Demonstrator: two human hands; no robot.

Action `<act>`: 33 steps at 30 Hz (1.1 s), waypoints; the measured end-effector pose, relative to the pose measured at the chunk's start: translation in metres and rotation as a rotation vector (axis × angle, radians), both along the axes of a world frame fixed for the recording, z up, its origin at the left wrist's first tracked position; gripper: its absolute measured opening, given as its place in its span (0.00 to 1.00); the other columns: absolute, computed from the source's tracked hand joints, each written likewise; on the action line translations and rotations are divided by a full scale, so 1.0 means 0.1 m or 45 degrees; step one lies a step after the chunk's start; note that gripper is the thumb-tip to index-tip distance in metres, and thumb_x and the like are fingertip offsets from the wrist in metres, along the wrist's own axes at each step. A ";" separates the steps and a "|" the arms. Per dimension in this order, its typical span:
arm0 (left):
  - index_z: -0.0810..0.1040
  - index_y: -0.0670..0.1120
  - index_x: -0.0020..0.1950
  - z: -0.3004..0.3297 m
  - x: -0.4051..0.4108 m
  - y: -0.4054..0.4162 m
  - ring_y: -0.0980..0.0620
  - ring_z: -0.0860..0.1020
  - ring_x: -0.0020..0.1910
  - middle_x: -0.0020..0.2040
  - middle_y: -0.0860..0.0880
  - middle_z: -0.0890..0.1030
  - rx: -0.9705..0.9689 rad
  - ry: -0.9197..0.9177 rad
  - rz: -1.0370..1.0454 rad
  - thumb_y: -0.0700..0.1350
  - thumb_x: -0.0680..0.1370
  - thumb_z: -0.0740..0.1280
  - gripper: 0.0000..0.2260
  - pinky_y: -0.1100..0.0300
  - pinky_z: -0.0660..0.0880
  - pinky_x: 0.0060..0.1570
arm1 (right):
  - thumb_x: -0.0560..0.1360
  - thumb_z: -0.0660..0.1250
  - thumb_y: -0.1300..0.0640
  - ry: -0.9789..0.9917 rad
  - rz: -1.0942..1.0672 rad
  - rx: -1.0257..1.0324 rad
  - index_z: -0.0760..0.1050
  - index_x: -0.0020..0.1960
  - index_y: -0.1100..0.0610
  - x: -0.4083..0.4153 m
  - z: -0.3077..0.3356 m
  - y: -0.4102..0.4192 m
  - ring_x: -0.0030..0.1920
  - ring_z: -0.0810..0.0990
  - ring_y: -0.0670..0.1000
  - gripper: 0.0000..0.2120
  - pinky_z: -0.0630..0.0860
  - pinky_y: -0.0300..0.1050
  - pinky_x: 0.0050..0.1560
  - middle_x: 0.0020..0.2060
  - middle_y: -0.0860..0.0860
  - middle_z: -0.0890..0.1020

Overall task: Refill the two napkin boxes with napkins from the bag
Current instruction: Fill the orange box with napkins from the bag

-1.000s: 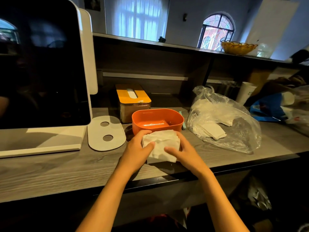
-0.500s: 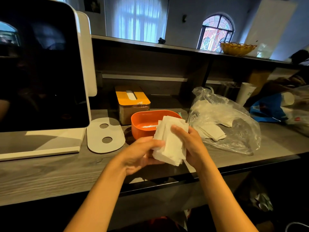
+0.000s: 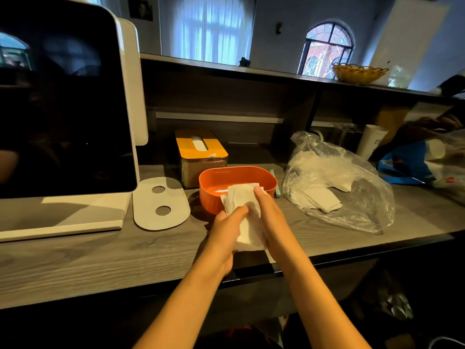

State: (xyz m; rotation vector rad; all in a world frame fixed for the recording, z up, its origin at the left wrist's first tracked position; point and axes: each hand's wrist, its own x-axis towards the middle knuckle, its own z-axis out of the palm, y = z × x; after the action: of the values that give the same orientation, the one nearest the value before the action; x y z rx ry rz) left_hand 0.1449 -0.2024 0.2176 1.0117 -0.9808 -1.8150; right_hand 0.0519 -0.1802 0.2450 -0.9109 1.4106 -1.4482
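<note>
Head view: left hand (image 3: 227, 229) and right hand (image 3: 270, 217) both grip a white napkin stack (image 3: 242, 210), thumbs curled over it, tilted over the near rim of the open orange box (image 3: 214, 183). Stack looks creased, edges uneven. Lidded yellow box (image 3: 200, 147) sits just behind. Clear bag (image 3: 352, 197) with more napkins lies right, apart. Bare counter (image 3: 100, 253) runs to the near edge.
</note>
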 end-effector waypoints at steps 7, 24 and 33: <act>0.72 0.52 0.67 -0.01 0.06 0.03 0.48 0.80 0.54 0.56 0.47 0.81 -0.030 0.227 0.251 0.50 0.80 0.67 0.16 0.51 0.80 0.50 | 0.81 0.62 0.55 0.356 0.269 -0.042 0.70 0.68 0.47 -0.06 -0.12 0.15 0.57 0.81 0.45 0.16 0.80 0.40 0.49 0.60 0.47 0.80; 0.78 0.58 0.58 -0.21 0.65 -0.19 0.54 0.81 0.55 0.55 0.54 0.82 -0.656 -0.424 0.012 0.42 0.75 0.70 0.15 0.51 0.81 0.54 | 0.75 0.71 0.64 0.374 0.094 -0.206 0.73 0.66 0.48 -0.20 -0.37 0.11 0.58 0.81 0.48 0.23 0.81 0.49 0.55 0.60 0.50 0.79; 0.73 0.53 0.59 -0.19 0.27 -0.05 0.58 0.76 0.50 0.52 0.57 0.76 -0.655 -0.385 0.333 0.52 0.81 0.64 0.08 0.73 0.72 0.37 | 0.75 0.72 0.53 0.208 -0.382 -0.261 0.80 0.54 0.53 0.14 -0.48 -0.15 0.52 0.82 0.50 0.09 0.80 0.43 0.45 0.51 0.50 0.82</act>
State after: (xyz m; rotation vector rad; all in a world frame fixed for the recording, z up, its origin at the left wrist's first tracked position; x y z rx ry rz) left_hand 0.1723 -0.2076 0.1989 1.0393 -1.3408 -1.1292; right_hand 0.0659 -0.1949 0.1969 -0.9946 1.5919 -1.8029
